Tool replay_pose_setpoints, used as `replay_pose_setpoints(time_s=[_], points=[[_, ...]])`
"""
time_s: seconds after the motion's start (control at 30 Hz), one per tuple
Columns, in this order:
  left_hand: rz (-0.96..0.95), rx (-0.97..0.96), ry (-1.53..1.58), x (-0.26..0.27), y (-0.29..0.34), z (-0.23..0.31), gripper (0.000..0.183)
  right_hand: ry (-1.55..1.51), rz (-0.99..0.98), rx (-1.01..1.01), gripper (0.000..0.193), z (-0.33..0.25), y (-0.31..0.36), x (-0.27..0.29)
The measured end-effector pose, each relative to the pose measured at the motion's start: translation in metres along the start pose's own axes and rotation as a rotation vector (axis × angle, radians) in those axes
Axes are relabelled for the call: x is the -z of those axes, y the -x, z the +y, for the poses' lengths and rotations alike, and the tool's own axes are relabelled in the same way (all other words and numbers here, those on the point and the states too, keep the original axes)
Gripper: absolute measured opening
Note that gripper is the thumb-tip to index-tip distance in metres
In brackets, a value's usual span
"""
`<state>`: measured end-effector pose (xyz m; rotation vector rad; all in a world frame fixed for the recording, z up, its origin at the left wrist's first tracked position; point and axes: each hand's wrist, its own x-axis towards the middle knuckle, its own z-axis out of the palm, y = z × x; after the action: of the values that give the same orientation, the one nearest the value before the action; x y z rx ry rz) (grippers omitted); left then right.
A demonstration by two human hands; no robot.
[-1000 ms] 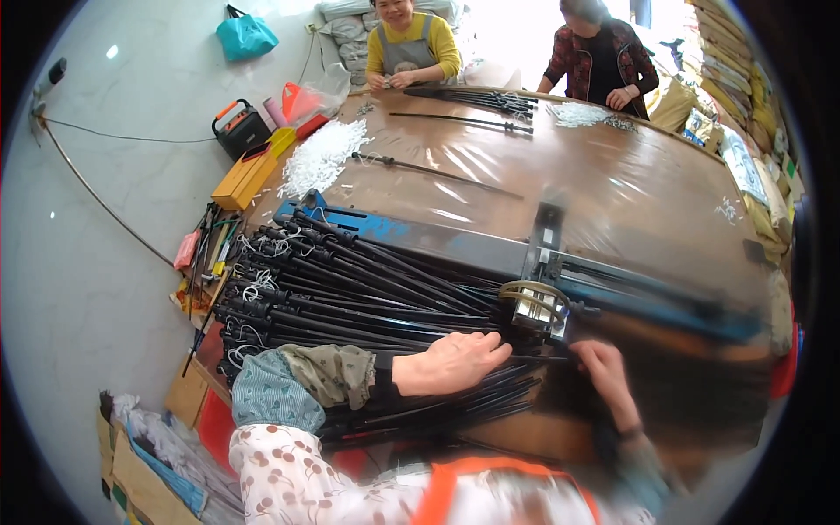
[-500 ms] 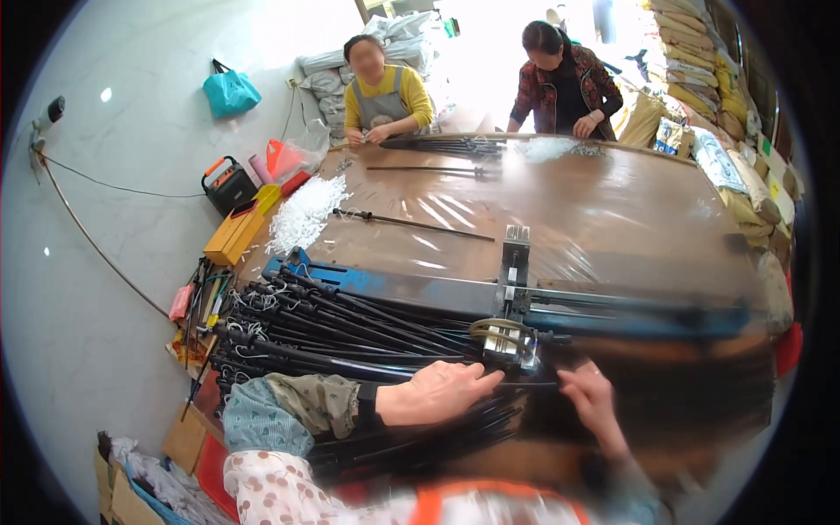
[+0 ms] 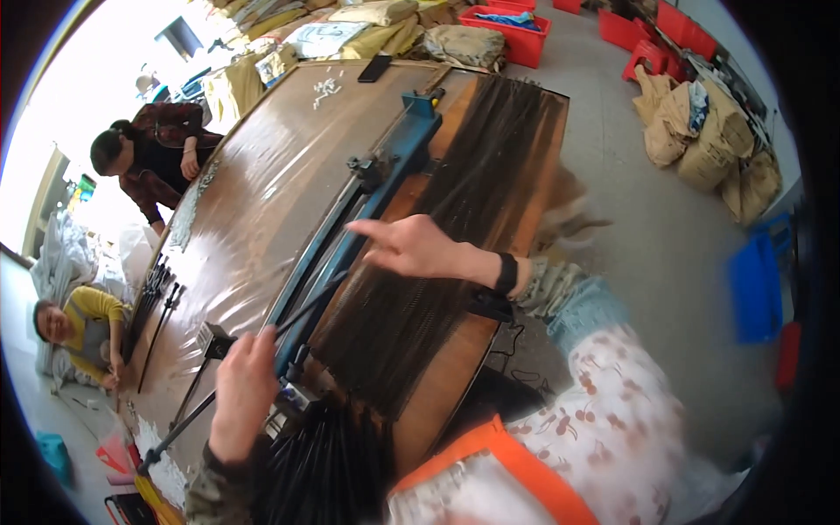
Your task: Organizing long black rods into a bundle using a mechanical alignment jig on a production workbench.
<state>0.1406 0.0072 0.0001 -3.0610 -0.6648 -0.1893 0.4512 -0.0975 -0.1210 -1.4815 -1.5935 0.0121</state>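
Observation:
My left hand [image 3: 245, 389] is closed around a long thin black rod [image 3: 188, 422] with a knob at its near end. Slanting over the near part of a blue rail fixture [image 3: 398, 166], the rod reaches toward my right hand. My right hand [image 3: 416, 248] is above the rail, index finger stretched out and the others partly bent. I see nothing held in it. A metal clamp block [image 3: 296, 401] sits on the rail's near end, and a second block [image 3: 369, 172] farther along. Many black rods [image 3: 328, 468] lie bundled below the near clamp.
A wide layer of thin dark rods [image 3: 490, 157] covers the table's right side. A phone [image 3: 374, 69] lies at the far edge, white small pieces [image 3: 325, 90] beside it. Two people sit along the left side. Red bins [image 3: 525, 39], sacks [image 3: 700, 131] and a blue crate [image 3: 759, 289] stand on the floor.
My view has turned right and tilted. My left hand has left the clamp and now grips a rod across the rail. My right hand is now over the rail.

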Motion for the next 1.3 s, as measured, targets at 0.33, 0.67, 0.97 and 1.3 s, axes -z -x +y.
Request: replay_pose_setpoints(time_s=[0.33, 0.67, 0.97, 1.3], points=[[0.003, -0.095, 0.088, -0.052, -0.033, 0.014, 0.027, 0.125, 0.011, 0.298, 0.046, 0.095, -0.001, 0.048], [-0.012, 0.036, 0.152, -0.045, -0.043, 0.009, 0.025, 0.302, 0.416, 0.265, 0.024, 0.108, 0.002, 0.071], [0.027, -0.006, 0.127, -0.05, -0.029, 0.001, 0.028, 0.029, 0.053, 0.376, 0.047, 0.042, -0.01, -0.013], [0.231, 0.078, -0.035, -0.028, 0.049, -0.034, 0.034, -0.181, 0.036, 0.25, 0.048, -0.028, -0.016, -0.049]])
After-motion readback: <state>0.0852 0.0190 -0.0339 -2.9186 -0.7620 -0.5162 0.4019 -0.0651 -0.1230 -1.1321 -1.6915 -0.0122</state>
